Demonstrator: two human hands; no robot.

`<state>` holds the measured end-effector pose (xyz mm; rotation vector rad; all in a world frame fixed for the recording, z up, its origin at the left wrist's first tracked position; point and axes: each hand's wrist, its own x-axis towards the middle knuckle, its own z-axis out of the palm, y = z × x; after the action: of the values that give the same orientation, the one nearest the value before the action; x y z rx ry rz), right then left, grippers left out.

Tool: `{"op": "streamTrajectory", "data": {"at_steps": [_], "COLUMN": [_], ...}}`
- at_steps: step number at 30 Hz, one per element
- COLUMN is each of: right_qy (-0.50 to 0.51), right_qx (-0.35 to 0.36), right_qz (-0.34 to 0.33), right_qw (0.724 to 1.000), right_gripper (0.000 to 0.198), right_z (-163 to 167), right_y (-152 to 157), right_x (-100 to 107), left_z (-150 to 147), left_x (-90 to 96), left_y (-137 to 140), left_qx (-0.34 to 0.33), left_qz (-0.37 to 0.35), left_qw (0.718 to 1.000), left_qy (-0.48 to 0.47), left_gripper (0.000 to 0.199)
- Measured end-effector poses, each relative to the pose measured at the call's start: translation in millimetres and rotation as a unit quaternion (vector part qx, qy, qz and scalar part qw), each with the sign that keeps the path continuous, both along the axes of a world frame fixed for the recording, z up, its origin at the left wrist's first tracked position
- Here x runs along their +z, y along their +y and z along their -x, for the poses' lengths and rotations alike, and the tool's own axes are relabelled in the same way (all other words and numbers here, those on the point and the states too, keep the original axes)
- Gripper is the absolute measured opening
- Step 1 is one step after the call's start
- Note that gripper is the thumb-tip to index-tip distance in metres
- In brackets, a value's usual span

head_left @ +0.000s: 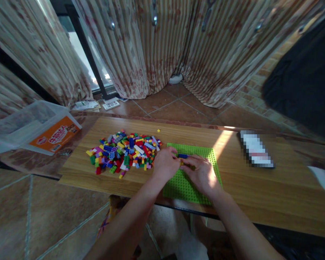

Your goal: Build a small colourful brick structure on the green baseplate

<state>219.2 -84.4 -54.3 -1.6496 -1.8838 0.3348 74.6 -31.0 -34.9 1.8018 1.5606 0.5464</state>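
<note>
The blue brick (182,156) is over the far part of the green board (182,186), long side running left to right, between the curled left hand (165,161) and half-curled right hand (202,174), close to both, and I can't tell what either hand grips.

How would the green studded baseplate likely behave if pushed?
The green studded baseplate lies flat on the wooden tabletop, so it would probably slide rather than tip. Its thin form suggests low weight; its straight edges hint at stiffness.
</note>
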Motion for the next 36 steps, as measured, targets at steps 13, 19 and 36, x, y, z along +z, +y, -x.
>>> {"op": "streamTrajectory", "data": {"at_steps": [13, 19, 36], "right_qy": [0.082, 0.158, 0.146], "right_qx": [0.004, -0.061, -0.119], "right_qz": [0.037, -0.028, -0.082], "right_qw": [0.996, 0.985, 0.979], "right_gripper": [0.015, 0.017, 0.019], "right_z": [3.4, -7.4, -13.6], "right_y": [-2.2, -8.3, -4.3], "right_x": [4.6, 14.0, 18.0], "left_z": [3.3, 7.1, 1.0], "left_x": [-4.5, -1.0, 3.7], "left_y": [4.8, 4.9, -0.3], "left_qx": [-0.035, -0.063, -0.042], "left_qz": [-0.003, 0.008, -0.003], "left_qw": [0.999, 0.998, 0.999], "left_qy": [-0.005, -0.022, 0.032], "left_gripper": [0.019, 0.018, 0.029]}}
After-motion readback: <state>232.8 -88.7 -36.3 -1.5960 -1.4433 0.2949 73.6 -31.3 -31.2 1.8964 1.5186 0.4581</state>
